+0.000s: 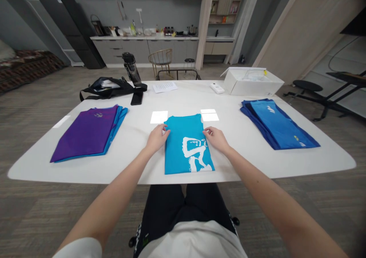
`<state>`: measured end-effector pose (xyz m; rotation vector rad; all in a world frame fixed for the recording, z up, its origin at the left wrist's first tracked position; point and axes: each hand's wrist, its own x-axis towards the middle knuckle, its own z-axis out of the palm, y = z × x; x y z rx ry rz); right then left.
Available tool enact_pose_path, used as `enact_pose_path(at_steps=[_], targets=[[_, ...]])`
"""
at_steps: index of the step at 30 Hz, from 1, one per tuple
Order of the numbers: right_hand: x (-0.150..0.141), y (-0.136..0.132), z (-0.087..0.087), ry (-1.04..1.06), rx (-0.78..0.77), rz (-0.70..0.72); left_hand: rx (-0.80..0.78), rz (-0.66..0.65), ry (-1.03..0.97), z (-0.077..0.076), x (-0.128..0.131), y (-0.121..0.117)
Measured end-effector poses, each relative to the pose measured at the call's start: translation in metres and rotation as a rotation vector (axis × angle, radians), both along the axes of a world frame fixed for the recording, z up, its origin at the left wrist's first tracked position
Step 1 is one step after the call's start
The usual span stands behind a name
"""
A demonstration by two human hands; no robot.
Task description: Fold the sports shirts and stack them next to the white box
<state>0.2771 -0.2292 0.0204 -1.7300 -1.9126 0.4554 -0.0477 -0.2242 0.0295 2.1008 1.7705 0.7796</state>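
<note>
A folded teal T-shirt [177,147] with a white brushstroke print lies flat on the white table in front of me. At its left edge, near the top, the thumb and fingers of my left hand [157,139] are closed on the fabric. My right hand [216,139] pinches the opposite edge, beside the print. To the left lies a stack of folded garments, a purple shirt [85,132] on top and blue ones beneath. Folded blue garments [286,124] form another stack on the right, dark blue under brighter blue.
Along the far side of the white table [228,166] are a black bag [108,86], a dark bottle [131,69], a phone [136,98], a printed sheet [165,87], a small white device [217,88] and an open white box [251,84]. A chair [160,58] stands beyond.
</note>
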Motion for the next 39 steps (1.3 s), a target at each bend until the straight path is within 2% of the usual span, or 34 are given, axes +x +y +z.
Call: enact_pose_path(at_steps=[5,7,9,13,15,19,21,25,28,30,31,35,39], targets=[[-0.017,0.067,-0.007,0.012,-0.043,-0.134,-0.075,0.184,0.093,-0.008,0.019,0.063],[-0.020,0.082,-0.009,0.027,-0.069,-0.161,-0.144,0.236,0.078,-0.012,0.023,0.077],[-0.022,0.091,-0.009,0.046,-0.057,-0.167,-0.148,0.269,0.026,-0.014,0.026,0.084],[-0.026,0.096,-0.005,0.136,0.100,-0.180,0.046,0.273,-0.183,-0.013,0.026,0.086],[-0.029,0.097,-0.004,0.157,0.152,-0.202,0.068,0.280,-0.234,-0.013,0.025,0.087],[-0.035,0.104,-0.010,-0.006,0.070,-0.202,-0.097,0.307,-0.051,-0.018,0.025,0.093],[-0.038,0.106,-0.012,-0.133,0.039,-0.170,-0.113,0.290,0.067,-0.018,0.027,0.095],[-0.049,0.103,-0.004,-0.275,0.130,-0.181,0.091,0.268,0.192,-0.010,0.039,0.094],[-0.063,0.098,-0.001,-0.274,0.207,-0.064,0.190,0.059,0.232,-0.007,0.053,0.089],[-0.070,0.097,-0.006,-0.279,0.152,0.056,0.121,-0.084,0.255,-0.012,0.060,0.087],[-0.072,0.097,-0.010,-0.289,0.098,0.087,0.060,-0.113,0.265,-0.016,0.062,0.086],[-0.066,0.099,-0.022,-0.318,-0.051,0.024,-0.115,-0.085,0.237,-0.028,0.049,0.088],[-0.044,0.109,-0.015,-0.344,-0.029,-0.071,-0.128,0.007,0.182,-0.021,0.021,0.101]])
